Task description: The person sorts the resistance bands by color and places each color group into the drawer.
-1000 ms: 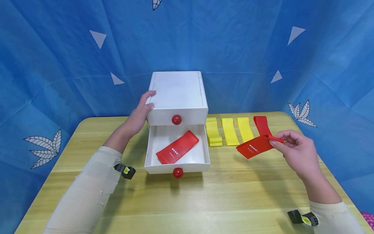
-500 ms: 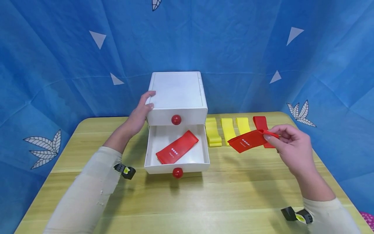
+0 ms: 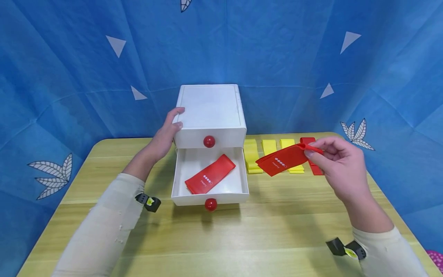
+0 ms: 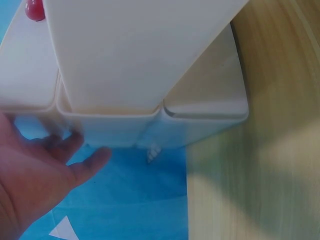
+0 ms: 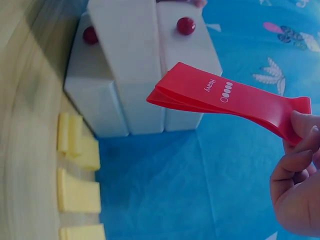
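Note:
My right hand [image 3: 342,165] pinches one end of a folded red resistance band [image 3: 280,159] printed "Heavy", held in the air right of the drawer. The other end of the band droops toward the left. My left hand [image 3: 163,138] rests on the left side and top edge of a white drawer unit [image 3: 209,107], fingers spread in the left wrist view. Its middle drawer [image 3: 238,190] is pulled out. Inside lies another red resistance band [image 3: 210,175], also marked "Heavy", tilted on the drawer floor.
Right of the unit, several yellow bands [image 3: 252,154] lie in a row, partly behind the held band. Another red band [image 3: 315,169] lies at the row's right end, partly covered by my hand. A blue curtain [image 3: 277,57] hangs behind the wooden table [image 3: 214,242].
My right hand has lifted slightly and carried the red resistance band leftward, from beside the other red band to above the yellow ones. The left hand and the drawer have stayed put.

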A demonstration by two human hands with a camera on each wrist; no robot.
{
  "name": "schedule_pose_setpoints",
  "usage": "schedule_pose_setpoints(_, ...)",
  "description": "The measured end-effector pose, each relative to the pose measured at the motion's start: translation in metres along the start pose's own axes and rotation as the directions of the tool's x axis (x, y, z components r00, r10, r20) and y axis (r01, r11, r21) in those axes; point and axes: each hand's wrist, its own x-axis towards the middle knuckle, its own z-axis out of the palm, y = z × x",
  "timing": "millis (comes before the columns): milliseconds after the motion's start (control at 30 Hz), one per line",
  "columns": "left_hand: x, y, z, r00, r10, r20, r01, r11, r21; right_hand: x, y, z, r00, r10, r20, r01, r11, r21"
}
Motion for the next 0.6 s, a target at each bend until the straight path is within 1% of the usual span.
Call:
schedule_pose_setpoints(100, 0.0, 0.0, 0.0, 1.0, -0.002, 0.0, 0.002, 1.0, 0.0, 0.001, -0.009, 0.007, 1.0, -0.015, 0.027, 0.014, 0.999, 0.043)
schedule_pose_setpoints(267, 0.001, -0.001, 0.0, 1.0, -0.002, 0.001, 0.002, 1.0, 0.0, 0.0, -0.021, 0.019, 0.995, -0.038, 0.092, 0.029, 0.995, 0.093)
schedule_pose_setpoints(367, 0.001, -0.001, 0.0, 1.0, -0.004, 0.001, 0.004, 1.0, 0.0, -0.001, -0.025, 0.029, 0.992, -0.032, 0.12, 0.023, 0.997, 0.079)
schedule_pose_setpoints(500, 0.001, -0.001, 0.0, 1.0, -0.005, 0.003, 0.005, 1.0, 0.005, -0.001, -0.027, 0.041, 0.99, -0.026, 0.141, 0.021, 0.999, 0.034)
schedule_pose_setpoints(600, 0.002, -0.001, 0.0, 1.0, -0.004, -0.002, 0.004, 1.0, 0.004, -0.001, -0.027, 0.051, 0.987, -0.033, 0.159, 0.027, 0.999, 0.038)
